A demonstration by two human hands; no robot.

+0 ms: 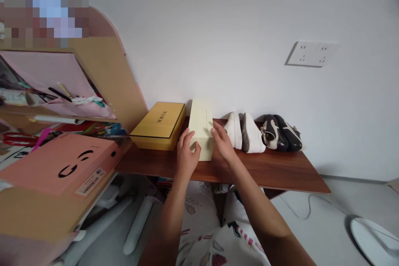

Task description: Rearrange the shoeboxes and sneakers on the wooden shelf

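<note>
A pale cream shoe box (201, 126) stands on its narrow side on a brown wooden shelf (274, 170) against the white wall. My left hand (187, 156) grips its near left corner, thumb on the front face. My right hand (222, 141) presses against its right side, fingers curled over the edge. A yellow box (158, 125) with a black border lies flat just left of the cream box. To the right stand a pair of white shoes (245, 133) and a pair of dark shoes (282, 134), toes up against the wall.
A pink box (59, 164) with a black face print lies at the near left. Behind it is a pink and wood shelf unit (102, 70) with small items. A wall socket (311, 54) sits at the upper right. A white round base (374, 239) lies on the floor.
</note>
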